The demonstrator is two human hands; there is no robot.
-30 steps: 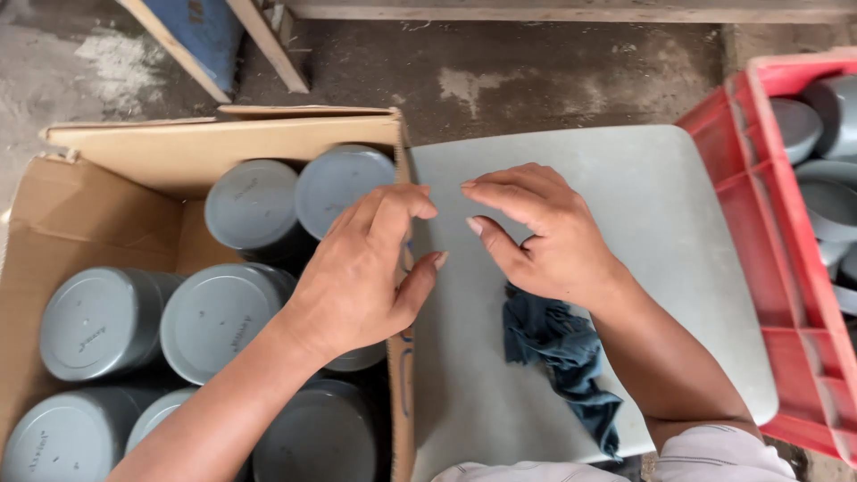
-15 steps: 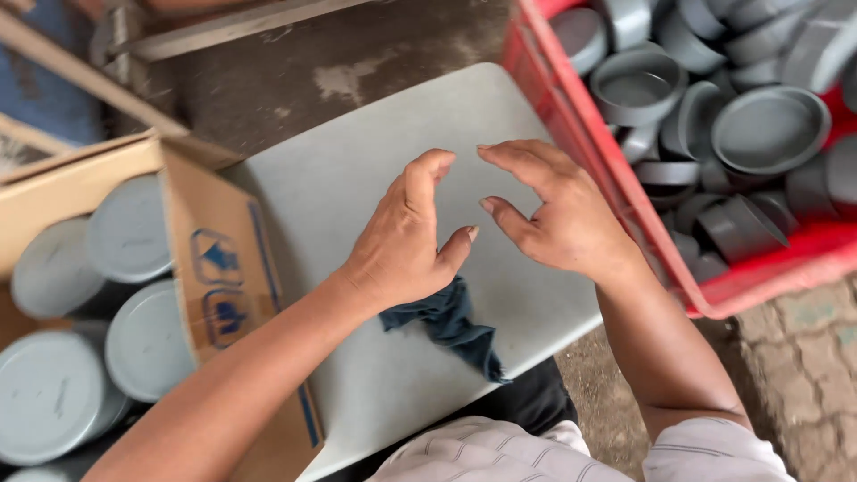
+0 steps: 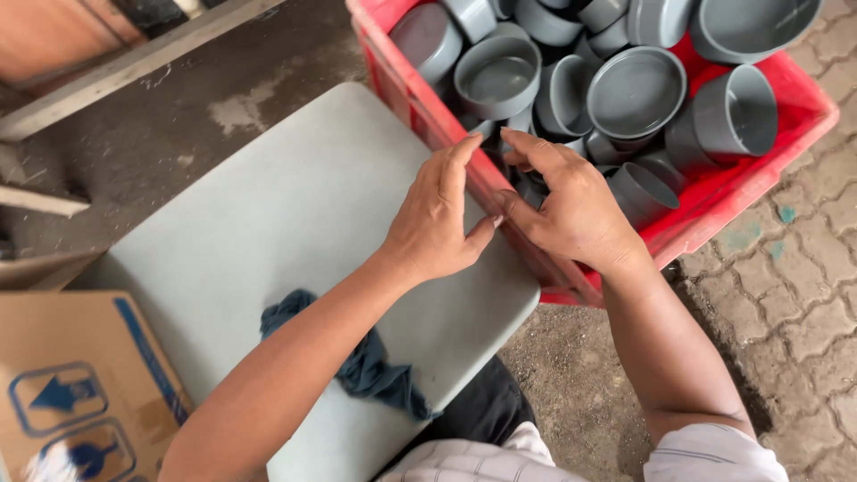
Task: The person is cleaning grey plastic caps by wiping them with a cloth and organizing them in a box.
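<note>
My left hand (image 3: 437,219) and my right hand (image 3: 571,210) hover side by side over the near rim of a red plastic crate (image 3: 710,214), fingers apart and curved, holding nothing. The crate is full of several grey plastic pipe caps (image 3: 636,91), most lying open side up. My fingertips are close to a cap at the crate's near wall, and I cannot tell whether they touch it. A dark blue rag (image 3: 361,361) lies on the grey flat board (image 3: 268,205) under my left forearm.
A cardboard box (image 3: 71,393) with blue arrow marks stands at the lower left. A wooden beam (image 3: 134,62) runs across the dirty concrete floor at the top left. Paving stones (image 3: 803,295) lie to the right of the crate.
Both hands have moved from above the board over to the red crate at the right. The view has swung right, so the box of capped grey pipes has left the frame.
</note>
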